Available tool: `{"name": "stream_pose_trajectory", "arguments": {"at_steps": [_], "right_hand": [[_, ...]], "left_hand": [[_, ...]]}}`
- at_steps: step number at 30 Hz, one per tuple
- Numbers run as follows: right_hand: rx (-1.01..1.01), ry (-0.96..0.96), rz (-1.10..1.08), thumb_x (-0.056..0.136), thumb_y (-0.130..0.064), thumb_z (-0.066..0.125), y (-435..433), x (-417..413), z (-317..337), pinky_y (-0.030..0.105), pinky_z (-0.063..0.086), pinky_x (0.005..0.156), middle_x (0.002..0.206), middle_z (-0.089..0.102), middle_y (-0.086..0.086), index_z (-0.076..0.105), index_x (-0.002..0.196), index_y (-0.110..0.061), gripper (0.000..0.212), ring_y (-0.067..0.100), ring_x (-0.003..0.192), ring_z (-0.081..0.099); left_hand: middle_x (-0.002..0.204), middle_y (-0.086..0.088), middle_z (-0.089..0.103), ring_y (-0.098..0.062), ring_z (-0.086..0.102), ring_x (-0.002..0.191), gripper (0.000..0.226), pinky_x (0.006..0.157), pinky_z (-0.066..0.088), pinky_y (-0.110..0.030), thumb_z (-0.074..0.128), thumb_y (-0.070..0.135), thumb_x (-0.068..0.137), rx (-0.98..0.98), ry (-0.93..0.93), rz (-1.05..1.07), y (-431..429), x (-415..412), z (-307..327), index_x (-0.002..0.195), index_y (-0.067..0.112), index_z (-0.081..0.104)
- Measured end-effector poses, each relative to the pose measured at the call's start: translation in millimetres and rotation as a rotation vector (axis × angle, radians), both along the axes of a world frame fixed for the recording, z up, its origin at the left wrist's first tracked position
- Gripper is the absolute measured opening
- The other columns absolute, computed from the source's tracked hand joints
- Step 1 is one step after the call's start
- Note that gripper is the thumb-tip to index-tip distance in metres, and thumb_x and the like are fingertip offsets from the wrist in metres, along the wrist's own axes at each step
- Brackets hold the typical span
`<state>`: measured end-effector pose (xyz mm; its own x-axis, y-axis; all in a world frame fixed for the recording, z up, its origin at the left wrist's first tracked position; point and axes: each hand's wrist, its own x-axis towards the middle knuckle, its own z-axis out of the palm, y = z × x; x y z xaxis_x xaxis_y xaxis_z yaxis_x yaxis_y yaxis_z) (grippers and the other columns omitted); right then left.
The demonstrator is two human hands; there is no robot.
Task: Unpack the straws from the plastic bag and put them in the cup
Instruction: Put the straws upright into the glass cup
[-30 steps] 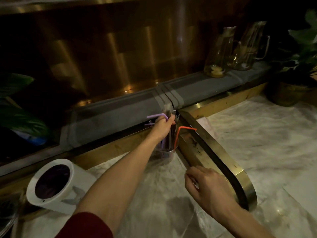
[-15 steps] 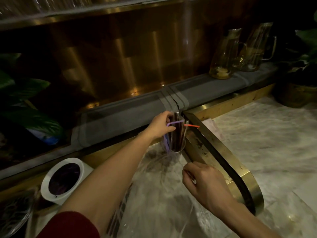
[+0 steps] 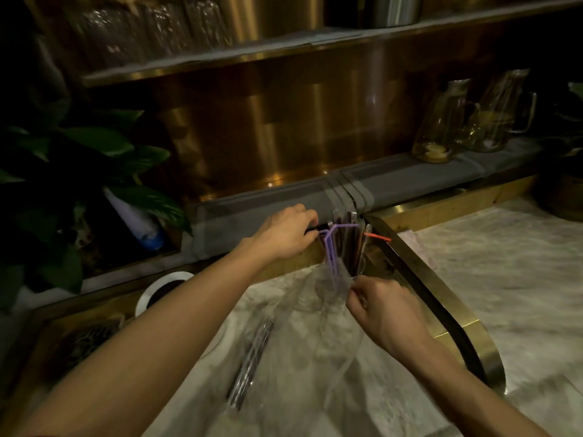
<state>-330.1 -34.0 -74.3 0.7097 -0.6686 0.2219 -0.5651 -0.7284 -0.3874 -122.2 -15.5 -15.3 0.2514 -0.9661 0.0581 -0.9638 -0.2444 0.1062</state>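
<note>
Plastic straws (image 3: 345,244) in cup (image 3: 360,269), left hand (image 3: 285,233) pinching.

Clear bag (image 3: 310,313), purple straw (image 3: 330,247), orange straw (image 3: 377,237), dark straws (image 3: 347,244) — white-grey marbled counter (image 3: 504,266).

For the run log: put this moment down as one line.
step: unpacking | left hand: grips straws near tops | straws: upright in cup | right hand: pinches plastic bag beside cup

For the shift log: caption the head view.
Left hand grips straws standing in the cup; right hand pinches the plastic bag below.
</note>
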Motion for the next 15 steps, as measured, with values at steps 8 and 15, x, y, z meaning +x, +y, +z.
{"name": "stream_pose_trajectory", "arguments": {"at_steps": [8,15], "right_hand": [[0.076,-0.011,-0.037,0.088,-0.038,0.048,11.4,15.4,11.7,0.041,0.054,0.06,0.071,0.062,0.0,0.047,0.072,-0.029,0.019,0.026,0.065,0.063],[0.04,-0.059,-0.018,0.089,-0.034,0.052,23.6,20.3,16.7,0.031,0.045,0.053,0.065,0.057,-0.002,0.051,0.071,-0.025,0.02,0.022,0.06,0.059]], "left_hand": [[0.111,-0.005,0.056,-0.025,0.055,0.1,0.028,0.07,0.04,-0.034,0.045,0.036,0.094,-0.105,-0.234,-0.079,79.1,-51.0,18.1,0.115,0.019,0.053],[0.107,-0.011,0.057,-0.029,0.057,0.097,0.024,0.069,0.043,-0.037,0.045,0.024,0.093,-0.101,-0.141,-0.106,122.0,-98.9,1.5,0.112,0.012,0.055]]}}
